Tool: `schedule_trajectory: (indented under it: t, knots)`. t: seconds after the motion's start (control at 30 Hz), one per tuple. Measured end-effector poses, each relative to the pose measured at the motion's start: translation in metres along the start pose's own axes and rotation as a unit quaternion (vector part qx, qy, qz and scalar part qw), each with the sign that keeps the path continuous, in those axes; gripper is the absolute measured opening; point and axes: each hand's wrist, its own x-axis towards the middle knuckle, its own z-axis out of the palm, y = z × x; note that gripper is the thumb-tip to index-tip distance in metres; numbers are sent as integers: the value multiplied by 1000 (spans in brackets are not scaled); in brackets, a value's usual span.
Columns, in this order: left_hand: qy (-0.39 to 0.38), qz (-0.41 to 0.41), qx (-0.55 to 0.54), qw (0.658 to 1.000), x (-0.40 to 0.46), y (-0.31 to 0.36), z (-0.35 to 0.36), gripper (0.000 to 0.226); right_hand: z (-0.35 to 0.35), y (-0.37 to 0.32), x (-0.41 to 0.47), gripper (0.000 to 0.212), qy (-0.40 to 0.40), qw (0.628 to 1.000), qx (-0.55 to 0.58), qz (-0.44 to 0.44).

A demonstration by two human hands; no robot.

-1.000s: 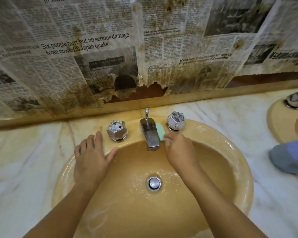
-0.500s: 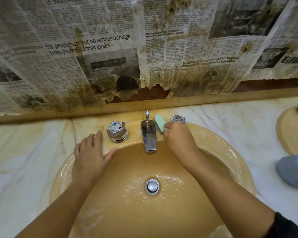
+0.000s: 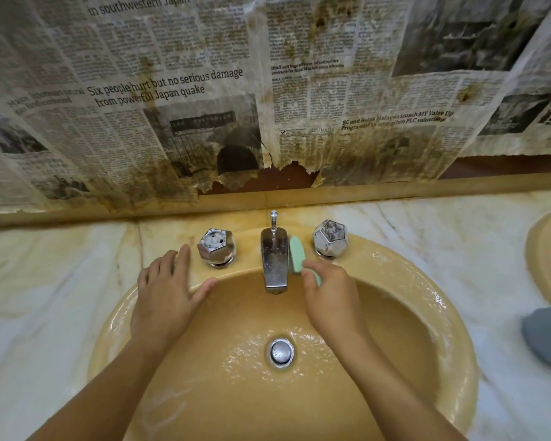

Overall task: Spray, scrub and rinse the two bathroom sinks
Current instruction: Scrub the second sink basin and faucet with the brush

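A tan oval sink (image 3: 433,281) fills the middle of the view, wet and soapy around its chrome drain (image 3: 281,352). My right hand (image 3: 331,300) grips a green sponge (image 3: 297,253) and holds it against the right side of the chrome spout (image 3: 273,259). My left hand (image 3: 166,291) rests flat on the sink's left rim, fingers spread, thumb over the basin edge. Two faceted chrome tap handles stand on either side of the spout, the left handle (image 3: 216,247) and the right handle (image 3: 330,237). A slice of the second sink (image 3: 547,259) shows at the far right.
Stained, torn newspaper (image 3: 268,106) covers the wall behind the sink. The marble counter (image 3: 45,281) runs left and right. A grey-blue cloth-like object (image 3: 547,335) lies on the counter at the right edge, between the two sinks.
My right hand slid the sponge up past the right tap handle, then back down along the spout's right side. The left hand stayed on the rim. The view shifted slightly left.
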Motion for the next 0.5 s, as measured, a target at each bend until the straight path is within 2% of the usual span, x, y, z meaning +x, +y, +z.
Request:
schedule_trajectory:
  t: [0.13,0.27,0.4,0.5]
  knots:
    - [0,3,0,1000,0,-1,1,84,8,3,15,31,37,993,111,-5]
    - [-2,-1,-5,1000,1,0,0,84,9,22,-16,28,25,980,195,-27]
    - [-7,-4,-1,1000,1,1,0,86,8,24,7,28,6,972,235,-14]
    - [-13,-7,0,1000,2,2,-1,87,3,28,-8,28,-2,967,254,-28]
